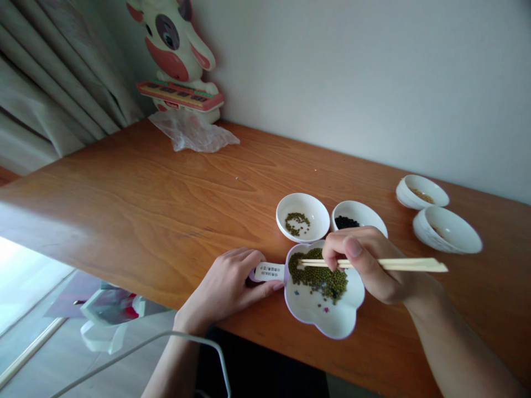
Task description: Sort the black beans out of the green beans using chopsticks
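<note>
My right hand (365, 262) is closed around a pair of wooden chopsticks (398, 265), whose tips rest over a heap of green beans (319, 279) in a flower-shaped white dish (327, 318) near the table's front edge. My left hand (226, 287) lies at the dish's labelled handle (269, 271), with the thumb under it and the fingers curled over its left end. Just behind the dish stand a white bowl with a few green beans (302, 216) and a white bowl with black beans (359, 218).
Two more white bowls (422, 192) (448, 229) stand at the right, near the wall. A cow-shaped toy (176, 61) and a crumpled plastic bag (193, 132) sit at the far left corner of the wooden table (145, 199). A white cable (136, 348) and bags lie below the table edge.
</note>
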